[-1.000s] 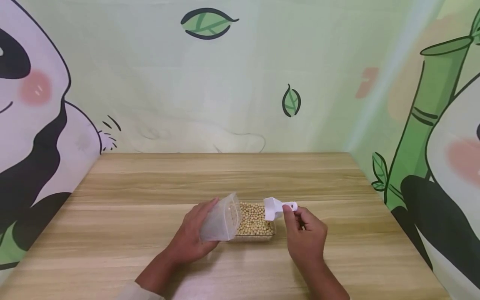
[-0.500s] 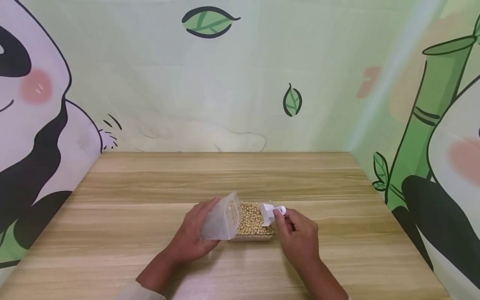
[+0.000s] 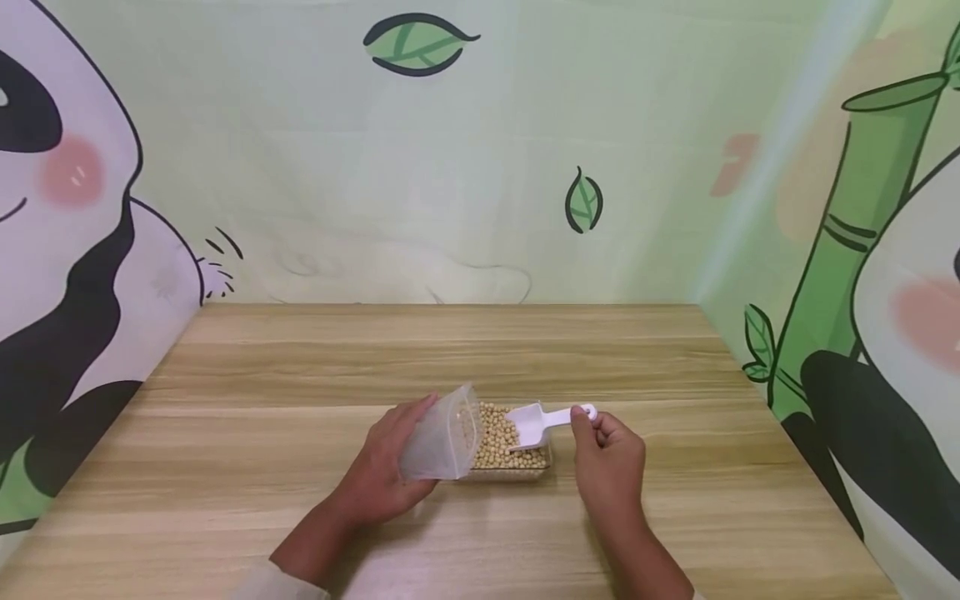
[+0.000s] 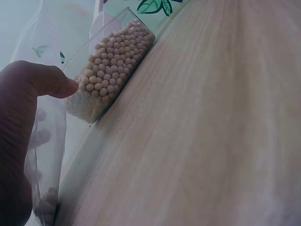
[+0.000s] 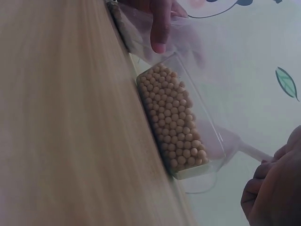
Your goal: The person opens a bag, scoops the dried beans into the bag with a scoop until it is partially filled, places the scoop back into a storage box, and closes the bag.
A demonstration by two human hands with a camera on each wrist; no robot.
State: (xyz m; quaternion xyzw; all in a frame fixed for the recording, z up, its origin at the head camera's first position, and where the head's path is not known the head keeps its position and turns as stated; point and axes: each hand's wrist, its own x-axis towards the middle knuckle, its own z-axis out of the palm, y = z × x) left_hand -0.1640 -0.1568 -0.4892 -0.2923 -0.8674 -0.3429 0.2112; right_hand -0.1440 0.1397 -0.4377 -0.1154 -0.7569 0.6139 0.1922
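Observation:
In the head view my left hand (image 3: 382, 471) grips a translucent plastic container (image 3: 441, 440), tilted with its mouth toward the right. A few beans show inside that container (image 4: 49, 127) in the left wrist view. Against its mouth stands a clear box (image 3: 506, 476) filled with pale round beans (image 3: 495, 446). My right hand (image 3: 613, 468) pinches the handle end of a white scoop (image 3: 531, 426) between thumb and fingers. The scoop's mouth faces left, at the surface of the beans. In the right wrist view the scoop (image 5: 216, 143) is partly hidden behind the clear box.
Both hands work over a wood-grain table (image 3: 450, 350), near its front. A cloth backdrop (image 3: 487, 167) printed with pandas, leaves and bamboo rises behind the table and along both sides.
The scoop went left and down from above the box's right end into the beans. My right hand then drew back right, and the scoop now lies flatter. My left hand stays put.

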